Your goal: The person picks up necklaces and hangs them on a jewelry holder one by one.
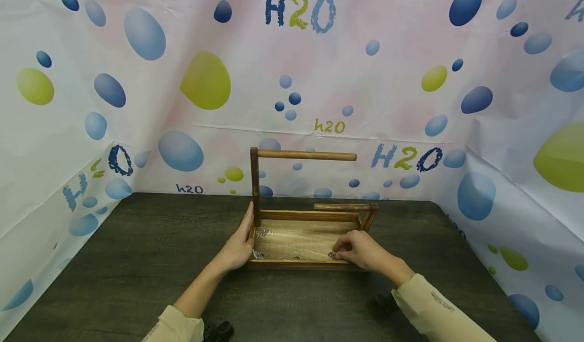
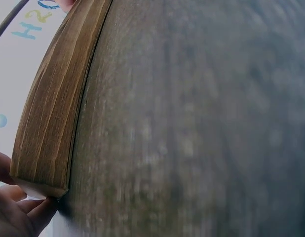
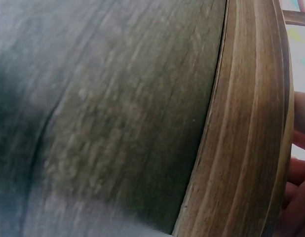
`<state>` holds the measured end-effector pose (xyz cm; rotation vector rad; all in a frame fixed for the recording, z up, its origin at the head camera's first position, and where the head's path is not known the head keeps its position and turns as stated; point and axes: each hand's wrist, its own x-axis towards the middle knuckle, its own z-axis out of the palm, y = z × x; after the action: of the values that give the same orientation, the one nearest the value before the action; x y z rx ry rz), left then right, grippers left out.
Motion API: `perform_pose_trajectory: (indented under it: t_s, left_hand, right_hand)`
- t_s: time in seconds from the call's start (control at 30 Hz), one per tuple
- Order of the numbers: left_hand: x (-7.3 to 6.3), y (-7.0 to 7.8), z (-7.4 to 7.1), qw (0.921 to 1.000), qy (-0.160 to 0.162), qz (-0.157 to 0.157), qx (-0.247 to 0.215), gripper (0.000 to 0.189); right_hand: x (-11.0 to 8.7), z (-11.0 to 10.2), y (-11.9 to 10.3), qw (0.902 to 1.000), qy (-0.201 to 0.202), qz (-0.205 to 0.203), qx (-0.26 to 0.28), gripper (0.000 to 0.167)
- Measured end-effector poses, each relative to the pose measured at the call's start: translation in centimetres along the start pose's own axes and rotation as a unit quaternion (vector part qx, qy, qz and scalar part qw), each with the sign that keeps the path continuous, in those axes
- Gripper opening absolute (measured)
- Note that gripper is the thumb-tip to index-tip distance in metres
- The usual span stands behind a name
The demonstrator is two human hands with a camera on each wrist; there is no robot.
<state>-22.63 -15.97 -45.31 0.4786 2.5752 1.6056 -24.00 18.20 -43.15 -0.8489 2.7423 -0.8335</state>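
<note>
A wooden jewelry stand [image 1: 296, 266] has a shallow tray base, with a tall post and bar at the left and a lower bar at the right. My left hand [image 1: 237, 245] holds the tray's left side, its fingers along the outer wall; the left wrist view shows fingers [image 2: 39, 212] at the tray's corner. Inside the tray, near its front right corner, my right hand [image 1: 360, 251] pinches a small silvery chain-like piece [image 1: 332, 255]. Silvery chains [image 1: 257, 255] lie at the tray's left, and a small ring-shaped piece [image 1: 296, 255] near the front middle. The right wrist view mostly hides the right fingers behind the front wall [image 3: 241, 118].
The stand sits on a dark wood-grain table [image 1: 292, 306]. A white backdrop [image 1: 292, 78] with blue and green drops rises behind and along both sides. A dark object [image 1: 221, 331] shows by the left sleeve [image 1: 178, 327].
</note>
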Motion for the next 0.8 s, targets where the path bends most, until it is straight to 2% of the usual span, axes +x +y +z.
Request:
perform_pose_trajectory:
  t_s: [0.23, 0.8]
  left_hand:
    - [0.03, 0.01, -0.06, 1.0000, -0.001, 0.003, -0.001, 0.090]
    - [0.07, -0.01, -0.01, 1.0000, 0.000, 0.001, 0.003, 0.089]
  right_hand:
    - [0.33, 0.06, 0.01, 0.9999, -0.008, -0.004, 0.005, 0.002]
    - [0.42, 0.13, 0.04, 0.9999, -0.015, -0.005, 0.002, 0.010]
